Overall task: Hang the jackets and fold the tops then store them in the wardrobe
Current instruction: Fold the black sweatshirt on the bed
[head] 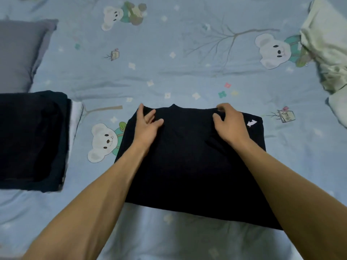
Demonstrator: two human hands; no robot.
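Folding is under way: the black top (pixel 191 160) is lying part-folded near the bed's (pixel 187 59) front edge, the left hand (pixel 148 124) pressing flat-fingered on its far edge, the right hand (pixel 230 124) pinching that edge, likely preparing another fold toward the near hem.

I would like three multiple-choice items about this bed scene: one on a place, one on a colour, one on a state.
1. Where does the folded dark pile lie?
A. left of the black top
B. right of it
C. on it

2. What colour is the bedsheet?
A. red
B. light blue
C. black

3. How does the left hand lie?
A. clenched on a hanger
B. flat, fingers spread on the top
C. off the bed

Key: A, the folded dark pile is left of the black top; B, the bedsheet is light blue; B, the left hand presses flat.
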